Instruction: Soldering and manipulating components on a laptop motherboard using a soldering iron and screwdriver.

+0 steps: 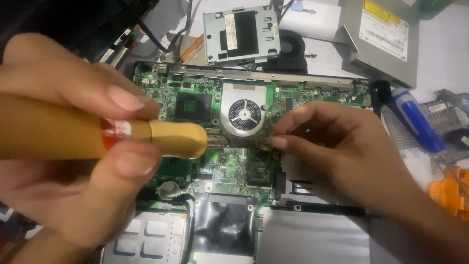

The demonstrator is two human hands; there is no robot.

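Observation:
A green laptop motherboard lies across the middle, with a round silver fan housing at its centre. My left hand is close to the camera and grips a yellow-handled screwdriver; its tip points right, toward the board below the fan. My right hand rests on the board to the right of the fan. Its fingertips pinch together near the screwdriver's tip; whether they hold something small I cannot tell.
A metal drive caddy and a black fan lie behind the board. A silver optical drive sits at the back right. A blue-handled tool and an orange tool lie at the right.

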